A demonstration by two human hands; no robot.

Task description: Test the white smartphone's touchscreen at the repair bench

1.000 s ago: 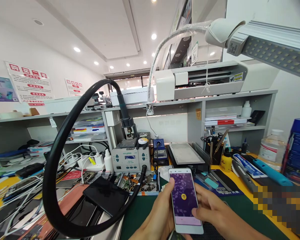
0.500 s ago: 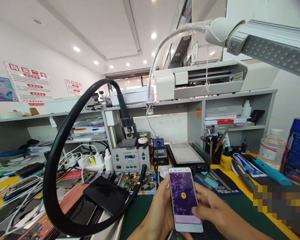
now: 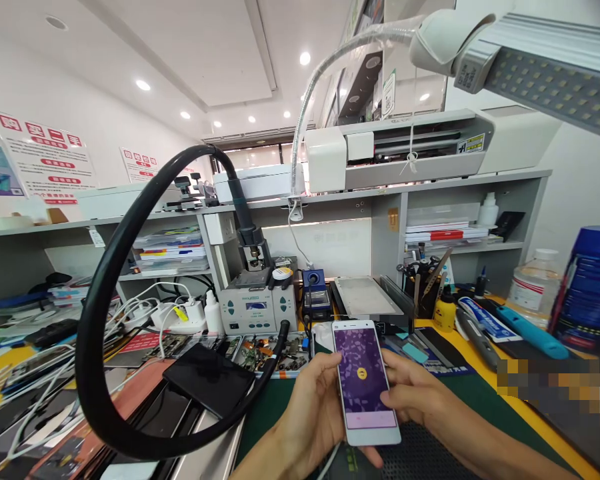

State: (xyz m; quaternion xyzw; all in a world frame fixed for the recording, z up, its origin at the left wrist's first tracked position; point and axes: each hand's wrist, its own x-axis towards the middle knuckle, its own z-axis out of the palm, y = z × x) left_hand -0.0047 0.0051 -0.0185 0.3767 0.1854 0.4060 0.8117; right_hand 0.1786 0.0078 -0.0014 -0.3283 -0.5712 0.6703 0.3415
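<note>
I am holding a white phone (image 3: pixel 373 437) just above the green mat (image 3: pixel 266 403), its top tilting away and its purple screen facing me. My left hand (image 3: pixel 315 393) is clasping the phone's left edge, thumb lying along the side. My right hand (image 3: pixel 417 393) is curling around the right edge, its thumb resting by the lower right of the screen. A dotted black pad (image 3: pixel 423 460) is lying on the mat, below my hands. Left of the mat, a thick black hose (image 3: pixel 87 347) is looping and a black panel (image 3: pixel 207 377) is lying flat. Behind the mat, a tray (image 3: pixel 295 375) is holding small parts (image 3: pixel 260 351), with a grey machine (image 3: pixel 270 312) standing farther back. Beyond its right side, a yellow bottle (image 3: pixel 445 315) is standing on the bench (image 3: pixel 497 393).
</note>
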